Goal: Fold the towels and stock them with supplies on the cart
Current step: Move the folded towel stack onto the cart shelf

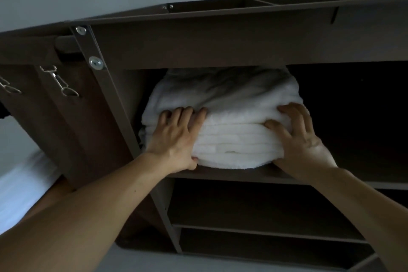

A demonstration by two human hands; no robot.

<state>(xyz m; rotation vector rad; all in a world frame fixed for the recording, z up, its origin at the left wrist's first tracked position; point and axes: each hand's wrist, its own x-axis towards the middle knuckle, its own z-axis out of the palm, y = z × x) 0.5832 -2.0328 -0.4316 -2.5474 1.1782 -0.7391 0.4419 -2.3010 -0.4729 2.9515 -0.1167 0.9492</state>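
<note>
Softness governs this load: the towel stack is a pile of folded white terry, thick and springy, lying on the upper shelf of the dark brown cart, tucked towards the left upright with its rounded fold edges facing out at the shelf lip. The left hand has its grip clamped on the pile's left front, fingers curled over the top layer and the thumb tucked beneath the bottom fold. The right hand holds the right corner, fingers bent over the top and the thumb pressed into the front folds, its heel down near the shelf. I judge the pile light to moderate in weight but entirely without stiffness; it will sag in the middle if carried by the ends alone, and its layers will slide over one another if pushed from one level only. The best hold looks like this one, squeezing top and bottom together at both sides so the folds stay aligned. The top towel bulges close under the board above and may drag there, so pressing it down first would help. Metal clips hang on the cart's left side panel, well apart from the towels.
</note>
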